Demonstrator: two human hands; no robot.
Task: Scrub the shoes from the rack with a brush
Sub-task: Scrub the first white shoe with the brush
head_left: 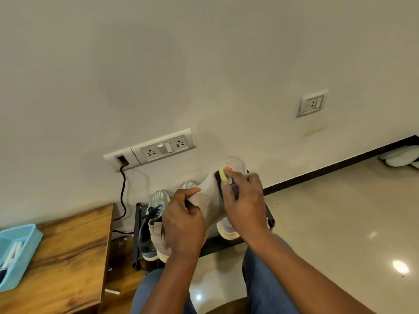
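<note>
Beige shoe (209, 196) gripped at collar by left hand (183, 223); right hand (246, 205) clasps yellow brush (223, 175) against shoe's upper, above black rack (137, 234).

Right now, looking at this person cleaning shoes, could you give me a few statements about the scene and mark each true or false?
1. The left hand grips the beige knit shoe. True.
2. The right hand is empty. False: it holds a yellow-handled brush with black bristles against the shoe.
3. A light blue plastic basket sits on the wooden table. True.
4. The grey laced sneaker lies on the table. False: it rests on the black shoe rack.
</note>
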